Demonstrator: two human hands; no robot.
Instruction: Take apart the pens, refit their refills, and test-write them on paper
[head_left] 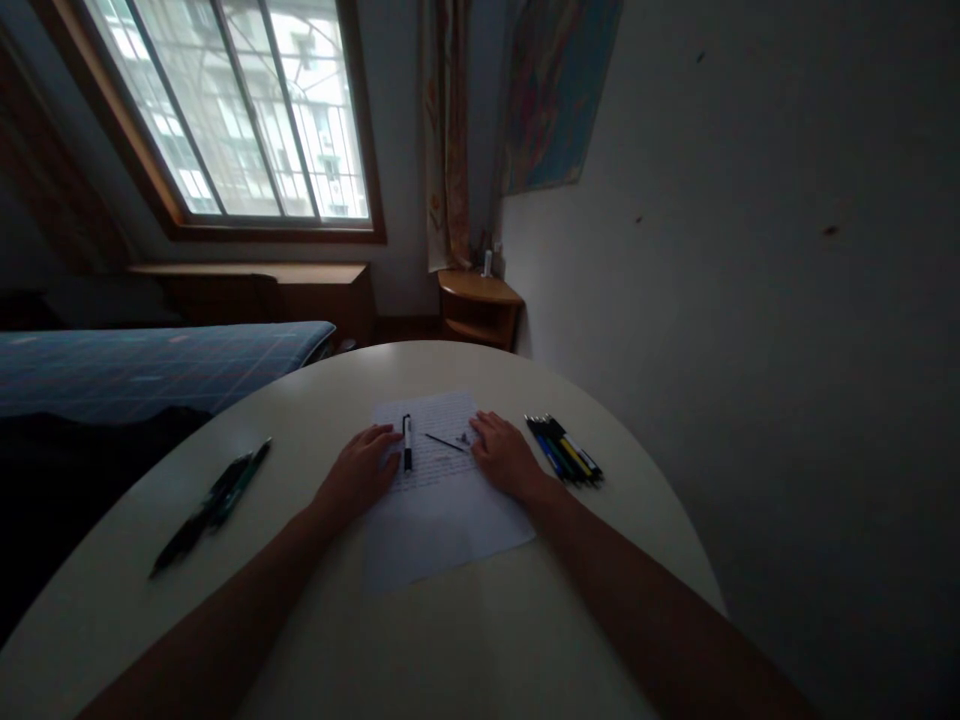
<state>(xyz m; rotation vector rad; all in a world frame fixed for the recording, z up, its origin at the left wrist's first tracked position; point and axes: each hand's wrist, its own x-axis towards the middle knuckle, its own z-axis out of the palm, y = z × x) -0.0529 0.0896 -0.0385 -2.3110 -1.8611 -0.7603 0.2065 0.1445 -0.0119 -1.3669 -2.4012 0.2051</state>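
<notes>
Centre of the frame, both hands lie low over the white sheet of handwritten paper (442,545): the left hand (364,462) loosely spread, thumb and fingers just beside the black-and-white capped pen (407,445); the right hand (501,452) also spread, fingertips at some tiny dark pieces (464,438), contact too small to tell. Between them, the thin dark rod (444,442) slants across the writing. Here's the danger: a careless sweep of the right fingers could scatter those pieces, and a dragged sheet could set the pen rolling.
</notes>
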